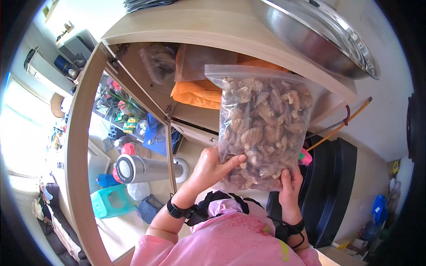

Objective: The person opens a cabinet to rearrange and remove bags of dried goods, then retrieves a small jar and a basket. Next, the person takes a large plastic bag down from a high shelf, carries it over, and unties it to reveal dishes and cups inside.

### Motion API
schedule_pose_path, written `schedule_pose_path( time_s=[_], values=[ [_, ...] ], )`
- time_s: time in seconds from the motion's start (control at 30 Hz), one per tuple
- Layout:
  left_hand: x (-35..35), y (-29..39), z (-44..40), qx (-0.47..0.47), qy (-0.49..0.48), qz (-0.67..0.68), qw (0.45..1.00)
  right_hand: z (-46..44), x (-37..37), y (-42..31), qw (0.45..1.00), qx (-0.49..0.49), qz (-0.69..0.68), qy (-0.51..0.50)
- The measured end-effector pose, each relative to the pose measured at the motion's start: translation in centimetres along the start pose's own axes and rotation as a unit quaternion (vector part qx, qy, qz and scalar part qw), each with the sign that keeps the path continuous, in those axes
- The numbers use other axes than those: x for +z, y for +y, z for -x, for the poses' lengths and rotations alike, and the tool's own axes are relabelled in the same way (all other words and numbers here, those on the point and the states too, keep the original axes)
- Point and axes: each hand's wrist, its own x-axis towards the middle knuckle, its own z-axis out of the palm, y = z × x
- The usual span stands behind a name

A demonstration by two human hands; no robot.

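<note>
- L hand point(213, 166) grips lower left edge of clear zip bag point(267, 77); thumb lies across front, pointing right; fingers mostly hidden behind bag
- R hand point(291, 185) grips lower right corner of same bag; thumb up on front, other fingers partly hidden
- bag is held up in front of cabinet point(213, 20), approx. upright, top edge near the opening; full of brown, wrinkled pcs, prob. dried mushrooms point(253, 136)
- inside cabinet, behind bag: orange cloth point(195, 94), w/ a smaller clear bag point(160, 62) to its left, contents unclear
- on cabinet top, at right: shiny metal basin point(306, 40), partly out of frame
- cabinet door point(76, 133) stands open at left; thru its frame: silver cylinder point(146, 170) & teal container point(108, 201), near each other
- at right: black stepped unit point(337, 186) below an orange stick point(341, 126); pink item point(305, 157) just beside bag's right edge
- pink shirt point(226, 241) at bottom; black strap point(176, 210) on L wrist, another dark band point(296, 228) on R
</note>
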Motion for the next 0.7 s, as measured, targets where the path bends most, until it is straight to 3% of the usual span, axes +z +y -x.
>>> schedule_pose_path(
  time_s=[0.13, 0.2, 0.27, 0.37, 0.4, 0.43, 0.47, 0.53, 0.6, 0.63, 0.7],
  values=[
    [-0.8, 0.1, -0.8, -0.034, 0.007, -0.048, 0.998, -1.4, 0.6, -1.9, 0.999, -0.015, 0.031, -0.031],
    [-1.6, 0.9, -1.7, -0.005, 0.033, 0.155, 0.987, -2.6, 1.0, -3.1, 0.998, -0.019, 0.034, -0.048],
    [-3.9, 1.1, -3.6, -0.032, 0.032, 0.157, 0.987, -3.8, 1.6, -4.3, 0.995, -0.066, 0.014, -0.070],
    [-7.3, 2.9, -8.2, 0.008, 0.084, 0.165, 0.983, -4.1, 1.2, -5.1, 0.994, -0.053, 0.073, -0.058],
    [-8.2, 2.9, -10.6, 0.086, 0.106, 0.192, 0.972, -3.9, 1.0, -5.3, 0.992, -0.024, 0.101, -0.067],
    [-9.7, 3.1, -12.6, 0.021, 0.059, 0.248, 0.967, -3.6, 1.1, -4.8, 0.993, -0.012, 0.106, -0.048],
    [-11.0, 3.3, -15.0, 0.046, 0.087, 0.197, 0.975, -3.1, 1.1, -4.2, 0.994, -0.006, 0.106, -0.036],
    [-13.0, 3.6, -19.9, 0.012, 0.057, 0.197, 0.979, -2.2, 0.8, -2.5, 0.995, 0.068, 0.052, -0.059],
    [-14.8, 0.3, -25.8, 0.022, -0.028, 0.334, 0.942, -1.3, 0.4, -0.3, 0.995, 0.070, 0.023, -0.068],
    [-14.4, 0.3, -26.5, 0.018, -0.034, 0.334, 0.942, -0.9, 0.4, 0.1, 0.993, 0.074, 0.029, -0.092],
    [-13.6, 0.2, -27.6, 0.059, 0.012, 0.187, 0.981, -0.2, 0.4, 0.6, 0.988, 0.078, 0.060, -0.122]
  ],
)
